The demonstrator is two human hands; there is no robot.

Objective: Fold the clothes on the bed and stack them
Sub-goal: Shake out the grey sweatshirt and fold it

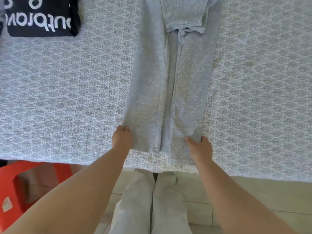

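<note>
The left hand [122, 138] is pinching the near left corner of a light grey garment [168, 92], while the right hand [200, 147] is gripping its near right corner. The garment is lying lengthwise, sides folded inward, on the patterned bed [67, 92]. A folded black garment with white lettering [42, 19] is resting at the far left. A red stool [22, 186] is standing on the tiled floor [253, 196].

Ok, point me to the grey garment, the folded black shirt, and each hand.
grey garment [152, 98]: head view, left folded panel.
folded black shirt [42, 19]: head view, printed front.
left hand [121, 137]: head view, back of hand.
right hand [200, 146]: head view, back of hand.
</note>
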